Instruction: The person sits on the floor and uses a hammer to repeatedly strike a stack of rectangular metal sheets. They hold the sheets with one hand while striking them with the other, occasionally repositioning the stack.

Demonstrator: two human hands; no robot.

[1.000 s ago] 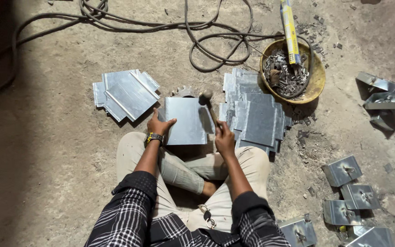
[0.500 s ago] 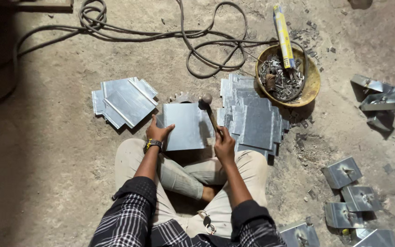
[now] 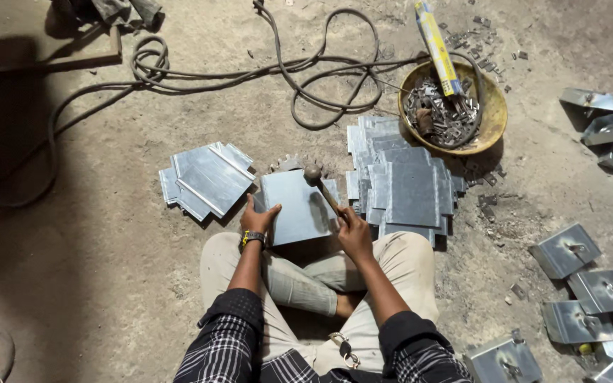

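Note:
I sit cross-legged on a dirt floor. My left hand (image 3: 257,220) presses on the left edge of a square grey metal sheet (image 3: 294,207) lying in front of my knees. My right hand (image 3: 352,232) grips the wooden handle of a small hammer (image 3: 319,187), whose head rests over the sheet's upper right corner. A toothed metal part (image 3: 286,164) peeks out from behind the sheet.
A stack of metal sheets (image 3: 207,179) lies to the left, a bigger pile (image 3: 402,183) to the right. A yellow bowl (image 3: 492,120) of small metal bits sits beyond it. Finished plates with fittings (image 3: 567,250) lie at right. A cable (image 3: 306,78) loops across the floor.
The hammer head has come down slightly toward the sheet's upper right corner. My left hand stays on the sheet's left edge.

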